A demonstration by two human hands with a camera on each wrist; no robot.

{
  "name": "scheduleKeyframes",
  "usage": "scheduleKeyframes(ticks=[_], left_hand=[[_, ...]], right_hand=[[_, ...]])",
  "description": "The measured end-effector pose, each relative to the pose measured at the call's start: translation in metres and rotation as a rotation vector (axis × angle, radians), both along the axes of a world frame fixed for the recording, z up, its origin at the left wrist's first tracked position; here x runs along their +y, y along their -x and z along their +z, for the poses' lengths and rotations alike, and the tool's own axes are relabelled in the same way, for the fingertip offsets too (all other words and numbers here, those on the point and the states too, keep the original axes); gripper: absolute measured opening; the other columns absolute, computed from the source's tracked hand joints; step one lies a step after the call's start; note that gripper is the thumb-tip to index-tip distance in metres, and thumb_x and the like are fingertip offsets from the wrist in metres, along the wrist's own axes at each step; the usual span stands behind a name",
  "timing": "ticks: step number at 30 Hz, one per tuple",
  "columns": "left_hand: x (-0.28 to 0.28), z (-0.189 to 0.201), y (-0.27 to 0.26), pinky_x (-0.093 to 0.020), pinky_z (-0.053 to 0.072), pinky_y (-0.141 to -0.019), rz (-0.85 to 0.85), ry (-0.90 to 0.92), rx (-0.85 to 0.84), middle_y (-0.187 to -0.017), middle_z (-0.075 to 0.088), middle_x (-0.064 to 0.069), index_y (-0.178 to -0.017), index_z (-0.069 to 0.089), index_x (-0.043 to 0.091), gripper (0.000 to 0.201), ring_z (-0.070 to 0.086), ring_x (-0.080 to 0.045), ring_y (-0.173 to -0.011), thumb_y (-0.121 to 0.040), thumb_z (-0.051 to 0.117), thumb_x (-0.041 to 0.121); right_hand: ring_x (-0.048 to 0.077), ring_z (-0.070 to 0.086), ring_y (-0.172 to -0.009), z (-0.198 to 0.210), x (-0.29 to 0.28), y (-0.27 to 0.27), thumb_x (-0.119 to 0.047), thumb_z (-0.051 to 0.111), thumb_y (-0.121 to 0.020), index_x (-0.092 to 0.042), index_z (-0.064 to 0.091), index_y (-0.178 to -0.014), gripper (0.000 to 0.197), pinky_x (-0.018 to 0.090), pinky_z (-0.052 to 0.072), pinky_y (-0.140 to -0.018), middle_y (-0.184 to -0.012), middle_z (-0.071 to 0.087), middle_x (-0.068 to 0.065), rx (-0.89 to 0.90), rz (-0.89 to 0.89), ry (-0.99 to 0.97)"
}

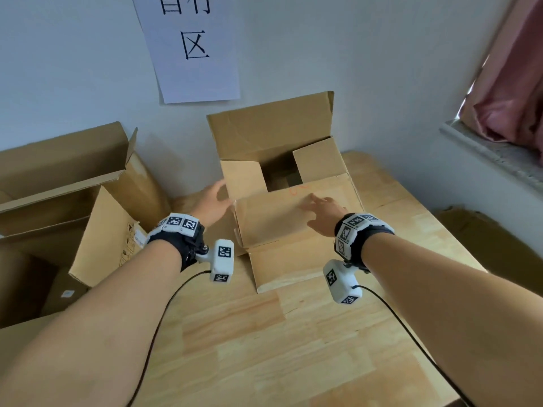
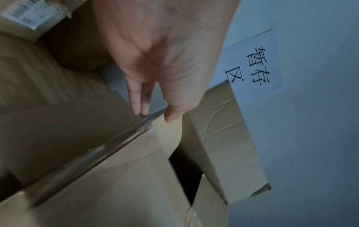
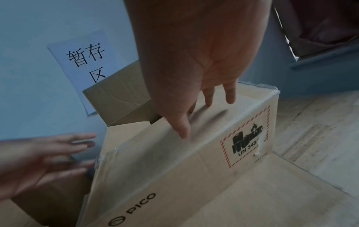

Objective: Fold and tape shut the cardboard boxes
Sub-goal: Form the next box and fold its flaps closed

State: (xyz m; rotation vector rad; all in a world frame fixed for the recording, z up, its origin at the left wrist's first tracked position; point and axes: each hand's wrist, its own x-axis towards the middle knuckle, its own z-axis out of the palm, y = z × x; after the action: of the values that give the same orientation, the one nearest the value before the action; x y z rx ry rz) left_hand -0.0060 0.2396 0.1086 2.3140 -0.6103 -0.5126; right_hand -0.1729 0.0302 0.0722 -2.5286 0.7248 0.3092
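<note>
Standing on the far part of the wooden table (image 1: pixel 293 348), close to the wall, the cardboard box (image 1: pixel 296 221) has its top partly open. The far flap (image 1: pixel 270 127) stands upright against the wall. The left side flap (image 1: pixel 244 179) and the right side flap (image 1: pixel 318 160) are folded inward, with a dark gap between them. The near flap (image 1: pixel 293 212) is raised and leans in over the opening. In the right wrist view this near flap carries a glossy film, the word "PICO" and a red-dashed hazard label (image 3: pixel 246 142) reading "UN 348".

The right hand (image 1: pixel 321 212) lies on the outer face of the near flap, fingers straight and slightly spread, clamping nothing. The left hand (image 1: pixel 213 204) is at the box's left top edge, fingers extended and close together; in the left wrist view its fingertips (image 2: pixel 142 111) reach the upper edge of the cardboard. Whether they press it cannot be told.

A second, larger open box (image 1: pixel 73 201) sits to the left of the table. A paper sign (image 1: pixel 191 48) with printed characters hangs on the wall above. A pink curtain (image 1: pixel 511 83) hangs at the right over a stone sill.
</note>
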Motion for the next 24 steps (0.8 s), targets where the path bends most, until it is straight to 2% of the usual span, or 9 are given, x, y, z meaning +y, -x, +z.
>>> scheduleKeyframes(ticks=[4, 9, 12, 14, 16, 17, 18, 21, 24], left_hand=[[-0.027, 0.027, -0.034, -0.041, 0.023, -0.114, 0.195, 0.178, 0.011, -0.159, 0.009, 0.002, -0.152, 0.009, 0.026, 0.081, 0.017, -0.02, -0.144, -0.091, 0.062, 0.023], [-0.063, 0.064, -0.053, -0.043, 0.023, -0.113, 0.312, 0.527, 0.211, -0.16, 0.006, 0.002, -0.152, -0.007, 0.028, 0.087, 0.019, -0.02, -0.144, -0.094, 0.058, 0.02], [-0.075, 0.068, -0.047, -0.037, 0.025, -0.109, 0.322, 0.576, 0.205, -0.153, 0.023, 0.007, -0.152, 0.01, 0.021, 0.066, 0.028, -0.015, -0.137, -0.099, 0.041, 0.045], [-0.075, 0.06, -0.043, -0.032, 0.03, -0.104, 0.395, 0.571, 0.177, -0.142, 0.042, 0.007, -0.144, 0.036, 0.02, 0.064, 0.041, -0.015, -0.128, -0.097, 0.023, 0.061], [-0.067, 0.045, -0.039, -0.023, 0.04, -0.085, 0.438, 0.557, 0.109, -0.109, 0.061, 0.005, -0.104, 0.062, 0.022, 0.06, 0.054, -0.01, -0.099, -0.098, 0.016, 0.059], [-0.062, 0.038, -0.036, -0.022, 0.04, -0.08, 0.45, 0.565, 0.13, -0.099, 0.061, 0.006, -0.087, 0.063, 0.022, 0.059, 0.054, -0.009, -0.092, -0.1, 0.016, 0.056], [-0.058, 0.031, -0.033, -0.025, 0.04, -0.084, 0.425, 0.53, 0.151, -0.101, 0.061, 0.005, -0.082, 0.063, 0.021, 0.056, 0.054, -0.011, -0.096, -0.101, 0.02, 0.051], [-0.046, 0.007, -0.027, -0.029, 0.036, -0.091, 0.336, 0.346, 0.115, -0.122, 0.058, 0.002, -0.106, 0.063, 0.02, 0.027, 0.051, -0.019, -0.117, -0.1, 0.041, 0.035], [-0.042, -0.014, -0.022, -0.026, 0.032, -0.1, 0.259, 0.309, 0.063, -0.138, 0.049, 0.003, -0.112, 0.063, 0.017, 0.019, 0.043, -0.016, -0.129, -0.098, 0.05, 0.02]], right_hand=[[0.023, 0.038, -0.129, 0.001, -0.005, -0.001, -0.019, 0.05, -0.085, -0.046, 0.037, -0.136, 0.06, 0.046, 0.035, -0.107, -0.145, 0.032, -0.004, -0.067, 0.013, 0.025], [0.023, 0.039, -0.128, -0.004, -0.015, -0.007, -0.018, 0.049, -0.086, -0.048, 0.038, -0.135, 0.058, 0.041, 0.038, -0.106, -0.149, 0.028, -0.006, -0.108, 0.033, 0.022], [0.022, 0.032, -0.133, -0.003, -0.019, -0.009, -0.018, 0.049, -0.089, -0.045, 0.039, -0.137, 0.057, 0.043, 0.035, -0.108, -0.15, 0.026, -0.008, -0.102, 0.059, 0.046], [0.02, 0.028, -0.134, -0.003, -0.022, -0.011, -0.016, 0.048, -0.09, -0.041, 0.04, -0.138, 0.055, 0.043, 0.035, -0.108, -0.148, 0.026, -0.013, -0.105, 0.084, 0.076], [0.019, 0.026, -0.134, -0.003, -0.022, -0.014, -0.014, 0.048, -0.09, -0.039, 0.04, -0.139, 0.056, 0.043, 0.036, -0.107, -0.147, 0.026, -0.015, -0.116, 0.1, 0.077], [0.019, 0.026, -0.134, -0.004, -0.021, -0.015, -0.014, 0.048, -0.09, -0.038, 0.04, -0.14, 0.056, 0.043, 0.036, -0.107, -0.147, 0.026, -0.014, -0.116, 0.104, 0.072], [0.019, 0.025, -0.134, -0.005, -0.02, -0.016, -0.013, 0.049, -0.089, -0.036, 0.039, -0.141, 0.057, 0.043, 0.035, -0.108, -0.147, 0.026, -0.014, -0.115, 0.108, 0.072], [0.02, 0.025, -0.135, -0.008, -0.018, -0.018, -0.014, 0.05, -0.089, -0.033, 0.036, -0.142, 0.058, 0.043, 0.036, -0.107, -0.148, 0.023, -0.011, -0.107, 0.096, 0.073], [0.022, 0.022, -0.137, -0.009, -0.016, -0.016, -0.012, 0.05, -0.091, -0.029, 0.035, -0.144, 0.057, 0.039, 0.035, -0.109, -0.151, 0.019, -0.01, -0.084, 0.115, 0.084]])
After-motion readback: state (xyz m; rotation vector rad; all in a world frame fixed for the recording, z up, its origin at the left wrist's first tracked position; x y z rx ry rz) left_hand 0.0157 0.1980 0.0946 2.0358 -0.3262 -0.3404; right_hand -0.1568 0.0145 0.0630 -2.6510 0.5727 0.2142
